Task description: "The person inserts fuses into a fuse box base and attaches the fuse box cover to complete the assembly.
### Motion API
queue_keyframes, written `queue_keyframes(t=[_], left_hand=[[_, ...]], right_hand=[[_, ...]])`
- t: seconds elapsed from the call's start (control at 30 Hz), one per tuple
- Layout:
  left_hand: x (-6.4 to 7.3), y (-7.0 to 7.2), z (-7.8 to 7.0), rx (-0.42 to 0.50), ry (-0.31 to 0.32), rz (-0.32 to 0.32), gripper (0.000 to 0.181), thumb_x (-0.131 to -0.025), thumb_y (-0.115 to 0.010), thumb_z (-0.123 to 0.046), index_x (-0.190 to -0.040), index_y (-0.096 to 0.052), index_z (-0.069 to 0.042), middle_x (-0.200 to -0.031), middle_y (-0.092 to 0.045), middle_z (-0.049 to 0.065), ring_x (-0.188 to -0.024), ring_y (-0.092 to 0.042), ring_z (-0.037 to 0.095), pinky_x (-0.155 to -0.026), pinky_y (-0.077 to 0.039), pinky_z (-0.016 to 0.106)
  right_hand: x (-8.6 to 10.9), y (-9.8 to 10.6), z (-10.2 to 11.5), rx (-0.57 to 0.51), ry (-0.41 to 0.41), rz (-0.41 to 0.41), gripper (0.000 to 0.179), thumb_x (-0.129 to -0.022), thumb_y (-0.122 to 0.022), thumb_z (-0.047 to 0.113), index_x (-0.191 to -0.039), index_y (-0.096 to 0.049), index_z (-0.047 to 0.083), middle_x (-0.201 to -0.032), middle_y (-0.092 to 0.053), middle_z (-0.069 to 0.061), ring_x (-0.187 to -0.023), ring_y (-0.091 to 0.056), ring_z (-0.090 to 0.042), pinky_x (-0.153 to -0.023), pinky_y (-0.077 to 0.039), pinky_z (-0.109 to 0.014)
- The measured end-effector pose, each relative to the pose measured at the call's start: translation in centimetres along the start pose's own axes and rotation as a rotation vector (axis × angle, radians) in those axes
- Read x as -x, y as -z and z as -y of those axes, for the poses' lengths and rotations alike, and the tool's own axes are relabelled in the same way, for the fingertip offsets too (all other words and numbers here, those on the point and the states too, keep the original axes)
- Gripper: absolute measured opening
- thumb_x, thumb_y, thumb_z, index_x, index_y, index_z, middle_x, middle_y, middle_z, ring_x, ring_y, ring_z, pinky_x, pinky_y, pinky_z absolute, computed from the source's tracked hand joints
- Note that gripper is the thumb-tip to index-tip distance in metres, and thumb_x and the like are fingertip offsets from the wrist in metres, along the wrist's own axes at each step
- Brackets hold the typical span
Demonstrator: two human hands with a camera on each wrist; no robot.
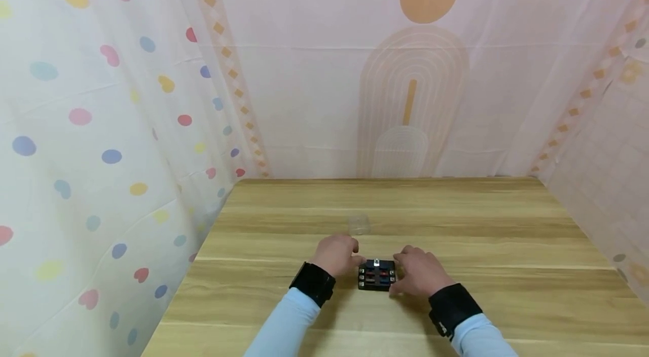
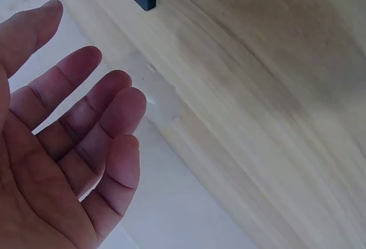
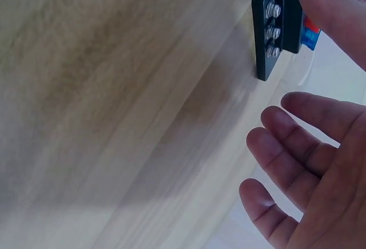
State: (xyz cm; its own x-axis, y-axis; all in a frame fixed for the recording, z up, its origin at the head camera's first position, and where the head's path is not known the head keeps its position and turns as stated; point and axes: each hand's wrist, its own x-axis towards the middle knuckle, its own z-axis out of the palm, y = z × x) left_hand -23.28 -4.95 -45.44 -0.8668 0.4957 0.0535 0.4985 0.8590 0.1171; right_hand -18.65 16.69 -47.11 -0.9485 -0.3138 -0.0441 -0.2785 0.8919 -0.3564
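Observation:
A black fuse block [image 1: 377,282] with red and blue blade fuses lies on the wooden table between both hands. Screw terminals [image 3: 273,33] run along its side. My left hand [image 1: 336,255] is at the block's left, its fingers loosely bent and apart in the left wrist view, with nothing in the palm. On the other side, my right hand [image 1: 419,271] has its thumb [image 3: 334,17] right at the block's edge. Its other fingers [image 3: 280,157] are spread and relaxed, away from the block. Just beyond the left hand lies a clear plastic cover [image 1: 359,224].
The wooden table [image 1: 263,300] reaches back to a pale curtain [image 1: 304,92] with arch patterns. A dotted curtain [image 1: 101,188] hangs along the left edge, and another curtain [image 1: 603,177] along the right. Black bands [image 1: 454,307] are strapped round the wrists.

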Motion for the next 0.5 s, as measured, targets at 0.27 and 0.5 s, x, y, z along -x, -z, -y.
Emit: queue_keyframes(t=[0.27, 0.5], left_hand=[[-0.5, 0.2, 0.5, 0.008, 0.025, -0.012, 0.031, -0.085, -0.077, -0.04, -0.093, -0.075, -0.01, -0.087, -0.07, 0.001, -0.076, -0.065, 0.017, -0.062, -0.053, 0.031], [-1.6, 0.1, 0.9, -0.011, 0.05, 0.0, 0.036, -0.084, -0.078, -0.04, -0.102, -0.075, -0.009, -0.095, -0.07, 0.004, -0.085, -0.067, 0.019, -0.072, -0.055, 0.032]], right_hand=[[0.2, 0.2, -0.4, 0.004, -0.015, -0.009, 0.074, -0.065, -0.091, 0.039, -0.122, -0.066, -0.002, -0.119, -0.062, -0.017, -0.11, -0.058, -0.037, -0.094, -0.044, -0.058], [0.4, 0.2, -0.7, -0.008, -0.02, 0.004, 0.075, -0.066, -0.09, 0.04, -0.123, -0.065, -0.002, -0.12, -0.061, -0.018, -0.112, -0.057, -0.038, -0.095, -0.043, -0.058]])
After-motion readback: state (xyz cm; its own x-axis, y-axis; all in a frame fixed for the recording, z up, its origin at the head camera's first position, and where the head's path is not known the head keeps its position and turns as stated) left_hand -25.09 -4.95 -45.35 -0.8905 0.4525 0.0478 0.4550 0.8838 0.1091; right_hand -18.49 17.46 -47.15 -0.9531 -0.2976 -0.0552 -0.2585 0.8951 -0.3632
